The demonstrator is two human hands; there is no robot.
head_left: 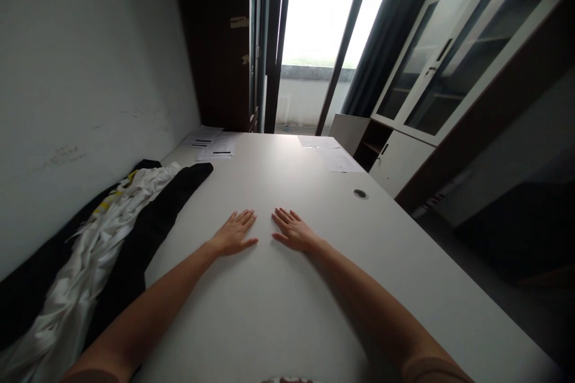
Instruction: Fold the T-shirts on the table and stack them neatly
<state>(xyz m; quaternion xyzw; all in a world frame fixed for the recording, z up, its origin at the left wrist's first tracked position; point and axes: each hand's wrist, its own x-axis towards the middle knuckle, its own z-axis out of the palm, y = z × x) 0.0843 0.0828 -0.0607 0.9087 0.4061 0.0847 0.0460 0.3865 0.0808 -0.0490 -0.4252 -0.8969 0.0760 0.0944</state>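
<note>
My left hand [234, 233] lies flat on the white table [269, 299], palm down with the fingers spread. Just to its right, my right hand [293, 230] rests flat on the same surface, fingers also apart. A narrow gap separates the two hands, and neither holds anything. Left of my left arm, along the wall, lies a heap of clothing: a black garment [155, 215] in front and a crumpled white garment [112, 233] behind it, with some yellow bits showing.
Printed papers [218, 146] lie at the table's far left corner, and more sheets [332, 155] at the far right. A round cable hole [360, 194] sits near the right edge. Beyond stand a glass door [318, 24] and a white cabinet [422, 66]. A wall [90, 72] borders the left.
</note>
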